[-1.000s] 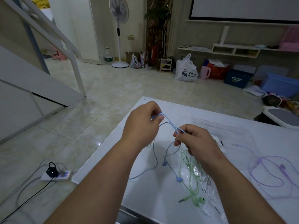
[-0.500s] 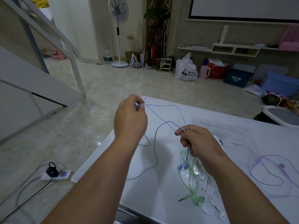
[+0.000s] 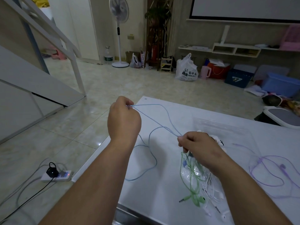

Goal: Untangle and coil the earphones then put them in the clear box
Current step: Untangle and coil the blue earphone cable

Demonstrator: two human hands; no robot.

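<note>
Blue earphones [image 3: 154, 122] stretch taut between my two hands above the white table [image 3: 151, 194]. My left hand [image 3: 124, 119] pinches one end of the blue cord, raised at the table's left edge. My right hand [image 3: 198, 149] pinches the cord lower down, and the blue earbuds [image 3: 184, 163] dangle under it. A slack blue loop [image 3: 151, 161] trails onto the table. Below my right hand lies a tangle of green earphones [image 3: 194, 190] and white earphones [image 3: 211, 192]. A clear box [image 3: 227, 125] sits beyond my right hand, partly hidden.
Purple earphones [image 3: 274, 171] lie spread on the table's right side. A power strip [image 3: 56, 176] with cables rests on the tiled floor to the left. A grey-topped bin [image 3: 282, 115] stands past the table's far right corner. Bags and boxes line the far wall.
My left hand has drawn the blue cord up and to the left, away from my right hand, pulling it longer and tauter. My right hand has stayed in about the same place.
</note>
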